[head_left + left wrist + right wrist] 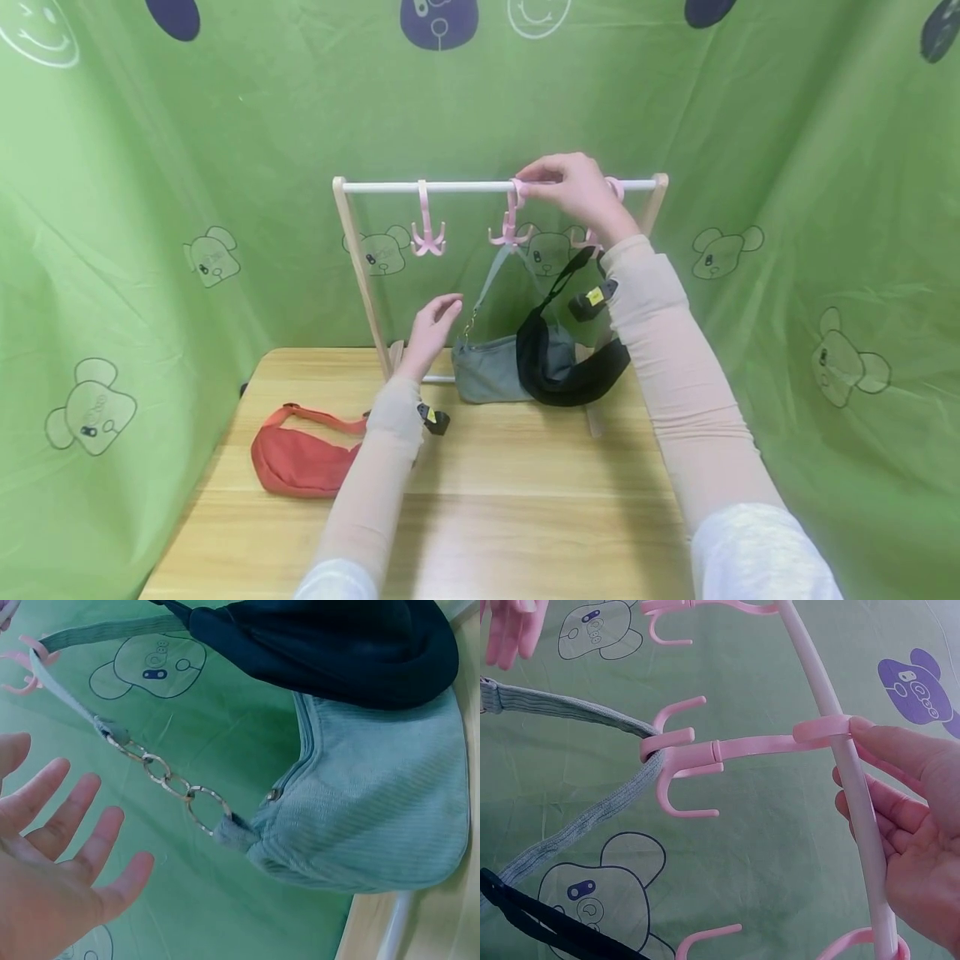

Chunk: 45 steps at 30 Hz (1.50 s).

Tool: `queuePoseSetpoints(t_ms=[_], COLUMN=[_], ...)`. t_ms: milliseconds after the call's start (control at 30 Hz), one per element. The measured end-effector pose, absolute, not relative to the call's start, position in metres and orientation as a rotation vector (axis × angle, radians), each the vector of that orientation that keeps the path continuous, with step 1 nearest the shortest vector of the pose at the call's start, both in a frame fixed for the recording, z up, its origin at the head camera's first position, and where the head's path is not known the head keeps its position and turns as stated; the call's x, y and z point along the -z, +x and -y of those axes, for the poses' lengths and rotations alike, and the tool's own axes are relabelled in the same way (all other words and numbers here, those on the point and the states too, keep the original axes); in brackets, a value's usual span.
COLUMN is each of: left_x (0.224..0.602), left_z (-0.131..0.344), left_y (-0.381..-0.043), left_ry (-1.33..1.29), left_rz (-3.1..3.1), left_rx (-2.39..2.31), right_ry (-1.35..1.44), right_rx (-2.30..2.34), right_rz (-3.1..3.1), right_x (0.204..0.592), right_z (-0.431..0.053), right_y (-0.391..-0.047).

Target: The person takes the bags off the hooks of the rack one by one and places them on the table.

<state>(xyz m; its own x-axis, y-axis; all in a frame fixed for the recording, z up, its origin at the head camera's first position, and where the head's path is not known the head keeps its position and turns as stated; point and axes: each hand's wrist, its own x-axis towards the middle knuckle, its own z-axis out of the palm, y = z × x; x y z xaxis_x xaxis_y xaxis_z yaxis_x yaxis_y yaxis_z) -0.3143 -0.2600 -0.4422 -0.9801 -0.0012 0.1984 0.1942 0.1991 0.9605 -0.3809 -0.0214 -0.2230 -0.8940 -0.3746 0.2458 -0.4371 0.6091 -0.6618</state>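
Note:
At the rack's white rail (465, 187), my right hand (573, 190) pinches the top of the middle pink hook (682, 755), thumb on its curved end and fingers behind the rail. From that hook hangs a grey-green corduroy handbag (375, 802) by its strap, which has gold chain links (176, 784). My left hand (429, 332), fingers spread, is beside the strap without holding anything. A black shoulder bag (573, 387) hangs at the right, overlapping the front of the grey-green one. My right wrist partly hides the right pink hook (589, 242).
A third pink hook (427, 237) hangs bare on the rail's left part. The red bag (303, 460) lies on the wooden table (517, 533) at the left, partly behind my left forearm. Green printed curtain (247, 150) surrounds the table at the back and sides.

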Motion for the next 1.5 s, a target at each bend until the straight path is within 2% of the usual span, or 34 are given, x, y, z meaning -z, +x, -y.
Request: queuePoseSetpoints(t_ms=[667, 1500], left_x=[0.432, 0.439], left_z=[0.228, 0.235], left_y=[-0.334, -0.320], left_ry=[-0.252, -0.122], left_rz=[2.374, 2.187], left_rx=[1.909, 2.086], right_ry=[0.672, 0.675], right_rx=[-1.144, -1.174], right_rz=[2.753, 2.764], right_x=[0.220, 0.223], right_z=[0.021, 0.023], right_y=[-0.377, -0.381])
